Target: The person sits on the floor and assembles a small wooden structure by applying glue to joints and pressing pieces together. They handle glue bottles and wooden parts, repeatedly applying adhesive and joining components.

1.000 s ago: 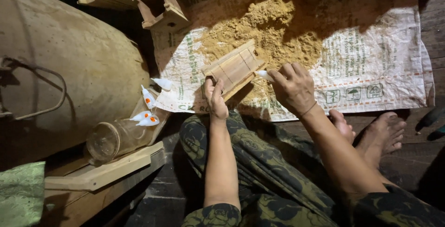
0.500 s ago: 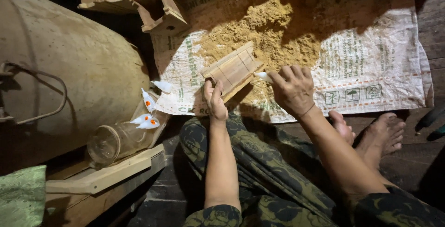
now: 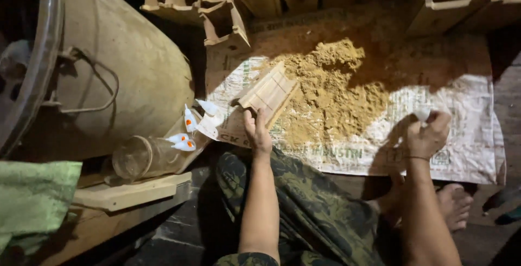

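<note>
My left hand grips the near end of a small wooden box piece, held tilted over a printed woven sack spread on the floor. A heap of tan sawdust lies on the sack just right of the box. My right hand is far to the right, above the sack, fingers pinched on a small white object. My legs in camouflage trousers stretch under both arms.
A large dusty drum with a wire handle lies at left. Small white glue bottles with orange marks sit beside a clear jar. Wooden boxes line the back. A green cloth and wooden boards are at lower left.
My right hand has moved away from the wooden box to the right, carrying the small white object. The left hand still holds the box.
</note>
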